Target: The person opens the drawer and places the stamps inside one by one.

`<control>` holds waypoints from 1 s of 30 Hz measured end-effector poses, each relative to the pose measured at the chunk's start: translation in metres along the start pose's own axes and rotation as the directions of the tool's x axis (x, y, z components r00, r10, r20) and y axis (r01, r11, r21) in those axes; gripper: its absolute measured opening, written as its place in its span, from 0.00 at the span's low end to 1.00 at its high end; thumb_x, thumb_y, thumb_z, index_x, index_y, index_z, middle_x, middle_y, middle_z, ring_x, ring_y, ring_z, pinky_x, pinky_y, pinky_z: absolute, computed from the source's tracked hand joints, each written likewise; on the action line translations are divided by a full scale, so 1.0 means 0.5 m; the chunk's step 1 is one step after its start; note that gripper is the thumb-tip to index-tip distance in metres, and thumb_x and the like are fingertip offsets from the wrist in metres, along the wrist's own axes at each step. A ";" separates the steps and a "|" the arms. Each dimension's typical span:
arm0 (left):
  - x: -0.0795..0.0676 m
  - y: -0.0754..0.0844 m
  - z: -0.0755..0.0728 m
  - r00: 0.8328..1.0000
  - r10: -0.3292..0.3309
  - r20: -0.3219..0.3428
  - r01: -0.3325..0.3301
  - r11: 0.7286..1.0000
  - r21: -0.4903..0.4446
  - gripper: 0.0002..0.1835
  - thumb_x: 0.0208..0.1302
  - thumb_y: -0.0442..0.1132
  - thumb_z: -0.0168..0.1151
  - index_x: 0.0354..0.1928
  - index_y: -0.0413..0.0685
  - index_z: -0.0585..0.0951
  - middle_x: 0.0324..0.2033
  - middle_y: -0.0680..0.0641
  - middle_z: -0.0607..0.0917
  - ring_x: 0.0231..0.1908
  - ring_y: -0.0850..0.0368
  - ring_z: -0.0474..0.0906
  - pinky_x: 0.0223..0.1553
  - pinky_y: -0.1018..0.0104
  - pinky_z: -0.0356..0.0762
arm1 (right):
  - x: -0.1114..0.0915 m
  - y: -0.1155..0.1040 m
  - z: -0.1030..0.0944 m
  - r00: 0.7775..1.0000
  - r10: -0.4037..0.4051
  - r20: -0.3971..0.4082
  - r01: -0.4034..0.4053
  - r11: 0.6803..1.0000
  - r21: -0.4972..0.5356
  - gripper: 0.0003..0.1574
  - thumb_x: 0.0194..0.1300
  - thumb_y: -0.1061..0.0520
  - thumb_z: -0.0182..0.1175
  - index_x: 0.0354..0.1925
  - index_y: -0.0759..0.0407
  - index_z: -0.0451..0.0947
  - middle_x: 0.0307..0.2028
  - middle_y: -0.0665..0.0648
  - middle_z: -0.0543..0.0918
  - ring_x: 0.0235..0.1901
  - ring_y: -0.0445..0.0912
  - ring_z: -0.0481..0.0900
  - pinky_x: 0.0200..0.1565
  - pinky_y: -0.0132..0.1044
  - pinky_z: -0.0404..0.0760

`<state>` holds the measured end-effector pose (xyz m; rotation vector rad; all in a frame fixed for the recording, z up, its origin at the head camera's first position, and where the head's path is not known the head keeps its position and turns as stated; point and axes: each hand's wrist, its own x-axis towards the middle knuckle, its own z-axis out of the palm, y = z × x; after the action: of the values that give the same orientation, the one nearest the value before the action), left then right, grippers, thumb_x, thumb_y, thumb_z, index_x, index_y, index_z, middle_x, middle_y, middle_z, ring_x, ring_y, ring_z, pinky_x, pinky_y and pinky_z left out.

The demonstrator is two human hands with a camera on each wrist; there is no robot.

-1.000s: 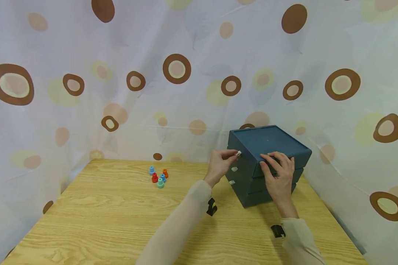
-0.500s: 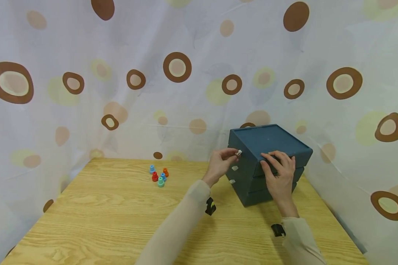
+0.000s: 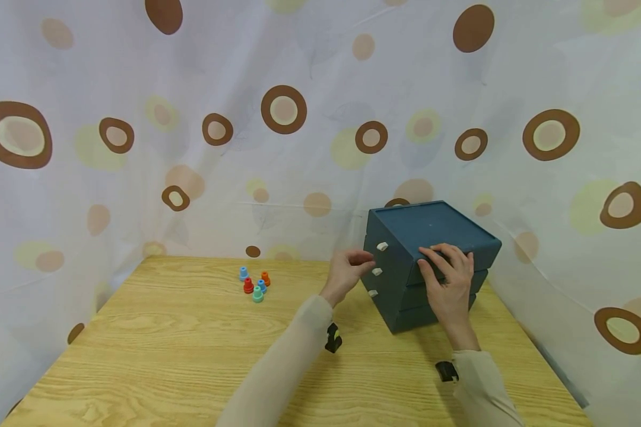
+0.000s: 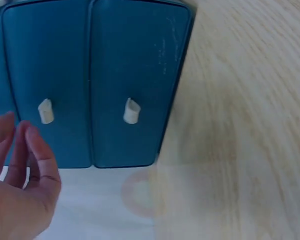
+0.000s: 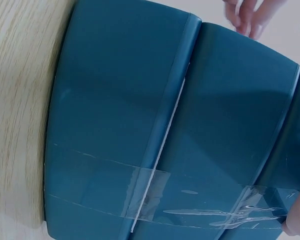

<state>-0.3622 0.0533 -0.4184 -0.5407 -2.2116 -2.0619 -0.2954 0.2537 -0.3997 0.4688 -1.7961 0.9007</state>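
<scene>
A dark blue three-drawer cabinet (image 3: 432,225) stands at the right of the table, drawers closed. Its left-facing fronts carry small white knobs: the top knob (image 3: 382,246), the middle knob (image 3: 377,271) and the bottom knob (image 3: 373,293). My left hand (image 3: 347,274) is just left of the knobs, fingers loosely bent and holding nothing. In the left wrist view, the left hand (image 4: 27,180) appears beside the drawer fronts, apart from the middle knob (image 4: 46,111). My right hand (image 3: 451,284) rests on the cabinet's near top edge, fingertips on top.
Several small coloured cone-shaped pieces stand grouped on the wooden table (image 3: 181,350), among them a red piece (image 3: 248,286) and a green piece (image 3: 257,295). Clear tape (image 5: 155,195) runs across the cabinet's side. A patterned curtain (image 3: 320,148) hangs behind the table.
My left hand has let go of the top knob and moved a little left and down. The right hand stays on the cabinet's edge.
</scene>
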 end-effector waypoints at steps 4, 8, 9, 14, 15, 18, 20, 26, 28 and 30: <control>0.002 -0.019 0.011 1.000 0.000 0.012 -0.001 0.999 0.050 0.10 0.63 0.35 0.67 0.46 0.42 0.86 0.42 0.46 0.86 0.39 0.59 0.83 0.40 0.66 0.82 | 0.000 0.001 -0.002 1.000 0.000 0.004 0.000 1.000 -0.005 0.15 0.60 0.63 0.67 0.47 0.59 0.86 0.48 0.65 0.80 0.59 0.58 0.69 0.72 0.64 0.36; 0.004 -0.034 0.028 1.000 -0.013 0.007 0.012 0.999 0.038 0.11 0.62 0.36 0.68 0.45 0.43 0.87 0.42 0.46 0.86 0.37 0.60 0.81 0.40 0.65 0.82 | 0.001 0.000 -0.005 1.000 0.000 0.001 0.000 1.000 -0.011 0.14 0.61 0.62 0.67 0.47 0.59 0.86 0.48 0.66 0.80 0.59 0.58 0.69 0.72 0.64 0.37; 0.004 -0.036 0.031 1.000 -0.016 0.007 0.016 0.999 0.034 0.11 0.62 0.36 0.68 0.46 0.42 0.86 0.42 0.46 0.86 0.37 0.61 0.81 0.40 0.64 0.82 | 0.001 0.000 -0.005 1.000 -0.001 0.000 0.001 1.000 -0.011 0.14 0.61 0.62 0.67 0.47 0.59 0.86 0.48 0.65 0.80 0.59 0.59 0.69 0.72 0.64 0.37; -0.002 -0.034 0.042 0.998 -0.060 0.006 0.060 0.998 0.018 0.12 0.64 0.34 0.66 0.48 0.43 0.86 0.44 0.45 0.87 0.38 0.60 0.83 0.41 0.62 0.83 | 0.001 0.000 -0.006 1.000 -0.003 -0.007 0.003 1.000 -0.008 0.14 0.61 0.62 0.67 0.47 0.59 0.86 0.48 0.65 0.80 0.59 0.59 0.70 0.72 0.65 0.37; -0.003 -0.033 0.043 0.998 -0.066 0.005 0.066 0.998 0.015 0.11 0.64 0.34 0.66 0.48 0.43 0.86 0.44 0.45 0.87 0.39 0.59 0.83 0.41 0.64 0.83 | 0.001 0.000 -0.006 1.000 -0.003 -0.009 0.003 1.000 -0.006 0.14 0.60 0.62 0.68 0.47 0.59 0.86 0.48 0.65 0.80 0.59 0.59 0.70 0.72 0.65 0.37; -0.003 -0.028 0.045 0.997 -0.078 0.005 0.078 0.997 0.003 0.11 0.64 0.34 0.65 0.48 0.42 0.86 0.45 0.44 0.87 0.41 0.56 0.85 0.44 0.64 0.83 | 0.003 0.002 -0.006 1.000 -0.002 -0.019 0.002 1.000 -0.009 0.15 0.60 0.63 0.68 0.47 0.58 0.86 0.48 0.65 0.80 0.59 0.59 0.70 0.72 0.64 0.37; -0.002 -0.026 0.044 0.997 -0.078 0.011 0.078 0.997 -0.004 0.11 0.65 0.34 0.65 0.48 0.41 0.86 0.45 0.44 0.87 0.42 0.55 0.85 0.45 0.62 0.84 | 0.005 0.003 -0.006 1.000 -0.005 -0.022 0.004 1.000 -0.008 0.15 0.60 0.63 0.68 0.47 0.58 0.87 0.48 0.65 0.80 0.59 0.58 0.70 0.72 0.64 0.37; -0.008 -0.028 0.030 0.999 -0.054 0.006 0.053 0.998 0.044 0.10 0.65 0.34 0.64 0.47 0.41 0.86 0.43 0.43 0.87 0.41 0.54 0.85 0.47 0.57 0.83 | 0.004 0.000 -0.002 1.000 -0.017 -0.012 0.017 1.000 0.002 0.14 0.60 0.63 0.67 0.46 0.59 0.86 0.48 0.66 0.80 0.58 0.60 0.70 0.71 0.66 0.37; -0.012 -0.027 0.024 0.999 -0.049 -0.001 0.049 0.997 0.066 0.10 0.65 0.34 0.65 0.46 0.41 0.87 0.42 0.44 0.87 0.39 0.55 0.84 0.45 0.59 0.83 | 0.003 0.000 -0.001 1.000 -0.017 -0.009 0.017 1.000 0.006 0.14 0.61 0.63 0.67 0.46 0.59 0.86 0.48 0.66 0.80 0.58 0.60 0.70 0.71 0.66 0.37; -0.015 -0.027 0.020 0.999 -0.038 -0.004 0.039 0.995 0.087 0.09 0.64 0.34 0.65 0.45 0.41 0.87 0.42 0.44 0.88 0.39 0.57 0.84 0.42 0.63 0.83 | 0.002 0.001 -0.002 1.000 -0.016 -0.014 0.016 1.000 0.005 0.14 0.60 0.63 0.68 0.46 0.59 0.86 0.48 0.66 0.80 0.58 0.59 0.70 0.71 0.66 0.37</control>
<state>-0.3576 0.0608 -0.4342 -0.4916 -2.3151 -1.9718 -0.2955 0.2548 -0.3989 0.4785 -1.7754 0.8955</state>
